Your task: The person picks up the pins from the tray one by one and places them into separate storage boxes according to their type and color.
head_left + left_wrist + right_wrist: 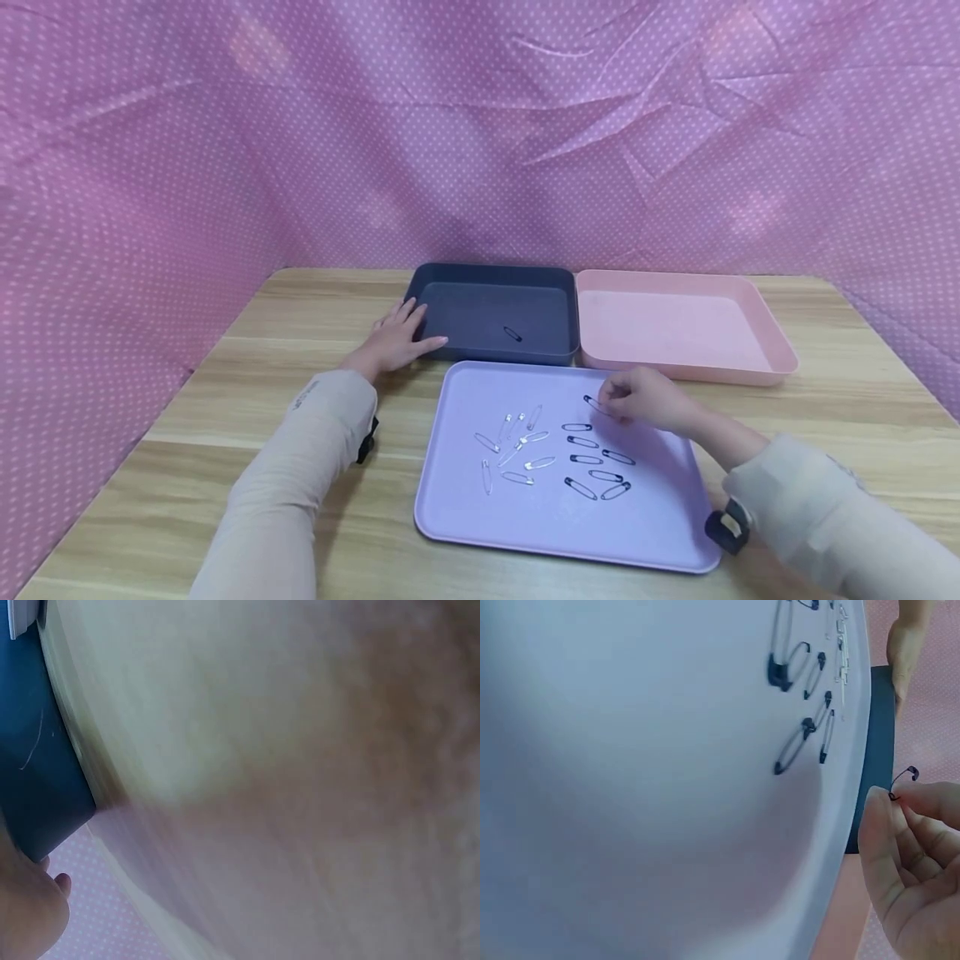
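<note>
Left hand [397, 340] lies flat, palm down, fingers straight and slightly spread, thumb out to the side, forearm sleeved and stretched forward. Right hand [643, 402] is curled, fingertips [877, 806] bunched against the thumb in a pinch, wrist bent inward, sleeved forearm angled across

Lilac tray [465, 508] holds black pins [592, 467] and silver pins [517, 446]; beyond sit a dark grey tray [420, 287] and a pink tray [772, 342], backed by a pink white-dotted cloth [480, 125].

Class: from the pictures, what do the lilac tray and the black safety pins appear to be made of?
Lilac tray: probably plastic, matte, with a smooth uniform colour and a rounded moulded rim. Black safety pins: thin bent wire, likely metal with a dark coating; the right hand pinches one.
</note>
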Demonstrator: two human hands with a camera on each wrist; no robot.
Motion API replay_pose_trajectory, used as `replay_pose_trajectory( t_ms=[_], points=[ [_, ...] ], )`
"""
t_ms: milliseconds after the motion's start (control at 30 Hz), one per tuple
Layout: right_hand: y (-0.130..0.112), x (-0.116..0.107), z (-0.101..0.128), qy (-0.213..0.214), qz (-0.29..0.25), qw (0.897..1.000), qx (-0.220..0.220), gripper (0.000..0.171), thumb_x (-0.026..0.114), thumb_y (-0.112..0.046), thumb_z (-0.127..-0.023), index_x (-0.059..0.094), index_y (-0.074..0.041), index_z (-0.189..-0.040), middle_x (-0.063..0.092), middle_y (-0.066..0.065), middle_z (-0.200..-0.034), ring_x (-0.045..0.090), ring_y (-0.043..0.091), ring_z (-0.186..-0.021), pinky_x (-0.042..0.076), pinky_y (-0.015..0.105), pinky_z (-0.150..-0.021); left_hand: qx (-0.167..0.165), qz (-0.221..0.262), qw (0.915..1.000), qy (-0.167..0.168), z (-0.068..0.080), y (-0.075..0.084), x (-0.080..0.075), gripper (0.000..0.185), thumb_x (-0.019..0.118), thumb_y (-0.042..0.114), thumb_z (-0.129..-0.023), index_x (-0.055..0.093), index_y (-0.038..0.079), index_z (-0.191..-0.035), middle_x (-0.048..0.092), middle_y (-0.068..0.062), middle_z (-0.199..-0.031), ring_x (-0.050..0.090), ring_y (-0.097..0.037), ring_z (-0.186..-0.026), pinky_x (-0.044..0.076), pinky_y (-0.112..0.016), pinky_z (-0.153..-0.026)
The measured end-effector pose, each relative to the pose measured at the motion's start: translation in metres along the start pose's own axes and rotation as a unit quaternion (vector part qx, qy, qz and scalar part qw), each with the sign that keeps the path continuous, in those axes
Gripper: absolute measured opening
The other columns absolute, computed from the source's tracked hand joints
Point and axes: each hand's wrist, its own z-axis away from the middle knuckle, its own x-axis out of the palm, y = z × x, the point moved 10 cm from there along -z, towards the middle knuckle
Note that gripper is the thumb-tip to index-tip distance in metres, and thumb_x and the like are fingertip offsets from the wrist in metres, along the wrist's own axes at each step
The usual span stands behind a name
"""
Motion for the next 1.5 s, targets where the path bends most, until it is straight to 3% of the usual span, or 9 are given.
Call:
replay_pose_trajectory(
  t_ms=[300, 700, 1267, 1500],
  points=[
    [-0.011, -0.006, -0.012, 0.006, -0.054, 0.999, 0.004, 0.010, 0.050, -0.001, -0.082, 0.057, 0.006, -0.083, 0.057, 0.013, -0.075, 0.054, 0.018, -0.066, 0.048, 0.030, -0.065, 0.000, 0.003, 0.9999, 0.011, 0.000, -0.002, -0.002, 0.092, 0.034, 0.069, -0.075, 0.012, 0.005, -0.138, 0.003, -0.015, -0.143, -0.001, -0.031, -0.128, 0.005, -0.051, -0.099],
    [-0.020, -0.011, -0.031, 0.033, -0.056, 0.998, 0.006, 0.012, 0.051, -0.002, -0.084, 0.060, 0.004, -0.089, 0.059, 0.016, -0.090, 0.056, 0.018, -0.073, 0.048, 0.030, -0.069, -0.007, 0.006, 0.9998, 0.017, -0.001, -0.003, -0.004, 0.098, 0.035, 0.072, -0.073, 0.012, 0.002, -0.138, 0.002, -0.014, -0.143, 0.001, -0.029, -0.129, 0.005, -0.049, -0.100],
    [-0.021, -0.011, -0.059, 0.058, -0.059, 0.996, 0.020, 0.011, 0.052, -0.005, -0.084, 0.061, 0.000, -0.089, 0.058, 0.009, -0.081, 0.055, 0.018, -0.073, 0.046, 0.031, -0.070, -0.022, 0.007, 0.9996, 0.014, -0.002, -0.007, -0.003, 0.103, 0.034, 0.075, -0.069, 0.009, 0.003, -0.138, -0.001, -0.013, -0.143, -0.002, -0.028, -0.129, 0.004, -0.048, -0.100],
    [-0.019, -0.011, -0.074, 0.067, -0.083, 0.993, 0.056, 0.015, 0.053, -0.008, -0.085, 0.059, 0.002, -0.094, 0.058, 0.012, -0.085, 0.056, 0.020, -0.074, 0.047, 0.031, -0.065, -0.026, 0.010, 0.9995, 0.014, -0.004, -0.010, -0.002, 0.106, 0.034, 0.078, -0.066, 0.009, 0.004, -0.138, -0.003, -0.012, -0.143, -0.002, -0.028, -0.129, 0.004, -0.048, -0.100]
  ],
)
